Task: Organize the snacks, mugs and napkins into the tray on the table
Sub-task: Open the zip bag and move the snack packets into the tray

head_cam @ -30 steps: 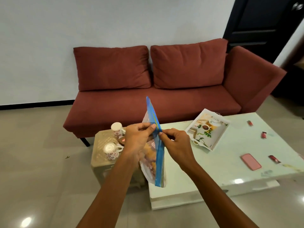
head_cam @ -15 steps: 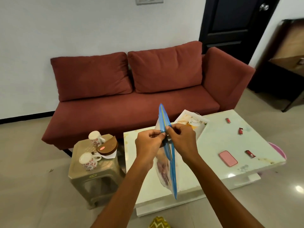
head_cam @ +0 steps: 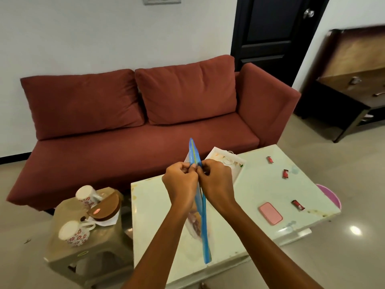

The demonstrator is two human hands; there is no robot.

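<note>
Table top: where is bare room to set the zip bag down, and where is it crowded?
On the table, the near-left stretch beside the zip bag is bare, as is the middle between the tray and pink case. The right side holds three red packets. The stool is crowded.

The view swings right and tips down, so the stool (head_cam: 87, 243) with both mugs and more of the counter (head_cam: 260, 184) come into sight. The hands draw closer together on the blue zip strip of the snack bag (head_cam: 203, 222): the left hand (head_cam: 181, 187) and right hand (head_cam: 215, 184) now pinch it with knuckles nearly touching. The bag hangs over the counter instead of the stool, hiding part of the tray (head_cam: 237, 170).
</note>
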